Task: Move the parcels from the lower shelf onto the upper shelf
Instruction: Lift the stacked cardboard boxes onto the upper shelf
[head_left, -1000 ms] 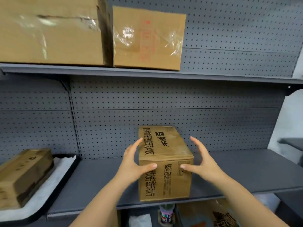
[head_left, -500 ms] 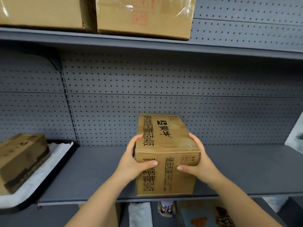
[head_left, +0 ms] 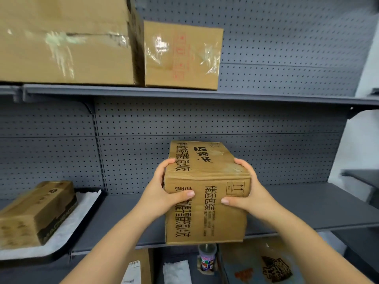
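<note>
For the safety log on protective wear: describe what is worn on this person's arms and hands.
Nothing worn shows. Both forearms are bare to the frame's edge, without sleeves. The left hand and right hand carry no gloves, rings, watch or bracelet. Thumbnails are short, unpainted.

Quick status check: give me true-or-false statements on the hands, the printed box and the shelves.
1. The left hand and right hand both grip the printed box. True.
2. The printed box sits on the upper shelf. False: it is at the lower shelf's front edge.
3. A large box and a small box stand on the upper shelf. True.
4. The tray at left holds a cup. False: it holds a brown box.
</note>
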Demonstrator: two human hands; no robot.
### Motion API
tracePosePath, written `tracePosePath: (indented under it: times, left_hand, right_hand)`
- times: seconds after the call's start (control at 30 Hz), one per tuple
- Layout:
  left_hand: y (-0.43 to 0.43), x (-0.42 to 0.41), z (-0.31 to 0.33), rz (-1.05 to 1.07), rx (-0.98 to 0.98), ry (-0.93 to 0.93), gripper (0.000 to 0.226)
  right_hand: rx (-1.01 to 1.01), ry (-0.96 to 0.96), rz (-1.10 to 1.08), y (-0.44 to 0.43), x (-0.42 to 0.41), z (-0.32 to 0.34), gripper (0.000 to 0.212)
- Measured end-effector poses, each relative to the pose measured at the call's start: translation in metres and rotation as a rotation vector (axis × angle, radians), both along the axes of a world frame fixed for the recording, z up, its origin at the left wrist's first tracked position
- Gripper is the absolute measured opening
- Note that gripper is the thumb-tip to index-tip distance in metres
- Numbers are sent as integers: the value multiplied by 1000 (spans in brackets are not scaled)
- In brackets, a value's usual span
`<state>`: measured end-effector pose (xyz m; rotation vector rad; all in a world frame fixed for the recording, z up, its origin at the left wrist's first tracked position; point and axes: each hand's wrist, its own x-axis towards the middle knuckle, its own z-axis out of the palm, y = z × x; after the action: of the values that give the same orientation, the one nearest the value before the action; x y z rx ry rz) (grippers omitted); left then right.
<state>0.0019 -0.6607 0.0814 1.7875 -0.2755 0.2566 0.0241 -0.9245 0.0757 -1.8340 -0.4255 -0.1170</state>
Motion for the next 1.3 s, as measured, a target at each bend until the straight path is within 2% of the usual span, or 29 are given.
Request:
tracePosePath:
  times: [0.3, 0.4, 0.53, 0.67, 0.77, 0.87, 1.0, 1.1, 1.3]
  left_hand:
    - [11, -86, 89, -9, 160, -139, 97]
    - [12, -110, 118, -21, 190, -187, 91]
    - [12, -137, 152, -49, 192, -250, 87]
    - [8, -151, 180, -90, 141, -278, 74]
    - [3, -162, 206, -132, 109, -310, 88]
    - [-8, -169, 236, -150, 92, -395, 83]
    - [-28, -168, 275, -155, 102, -479, 72]
    - [-47, -155, 295, -142, 117, -534, 60]
    - [-86, -116, 321, -110, 97, -617, 79]
  right_hand:
    - [-44, -70, -26, 2, -101, 90, 108]
    - [-69, -114, -64, 3, -134, 119, 107]
    - [-100, -199, -119, 3, -176, 153, 111]
    - [-111, -270, -191, -2, -205, 186, 102]
    - [-108, -345, -242, -9, -228, 216, 94]
    - [-117, -410, -269, -16, -247, 243, 91]
    - [-115, -509, -316, -32, -253, 276, 73]
    - [-95, -550, -341, -43, -236, 292, 70]
    - [78, -624, -343, -78, -178, 317, 52]
